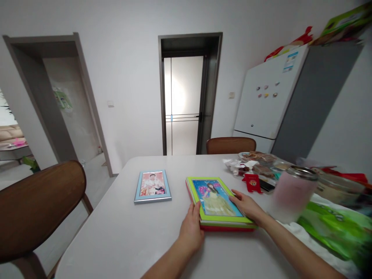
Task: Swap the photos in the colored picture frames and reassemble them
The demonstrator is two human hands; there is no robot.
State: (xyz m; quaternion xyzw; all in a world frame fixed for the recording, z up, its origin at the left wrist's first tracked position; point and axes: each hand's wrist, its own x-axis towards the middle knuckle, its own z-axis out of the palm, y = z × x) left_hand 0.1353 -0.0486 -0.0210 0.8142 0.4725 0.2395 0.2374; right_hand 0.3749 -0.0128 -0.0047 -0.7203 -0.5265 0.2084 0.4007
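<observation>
A green-bordered picture frame (217, 197) with a photo of a person in a pale yellow dress lies on the table, stacked on something red (228, 228) of about its size. My left hand (191, 226) holds the stack's left side, fingers along the edge and thumb hidden. At the opposite side is my right hand (246, 206), its fingers resting over the green border and its palm against the edge. To the left, a light blue picture frame (153, 199) lies flat with its photo facing up, apart from both hands.
On the right of the white table (116, 240) stand a pink tumbler (295, 193), a red card-like packet (253, 183), a green plastic bag (334, 228) and food in clear wrapping (260, 157). Brown chairs (43, 205) stand at the left and far side. A fridge (261, 104) is behind.
</observation>
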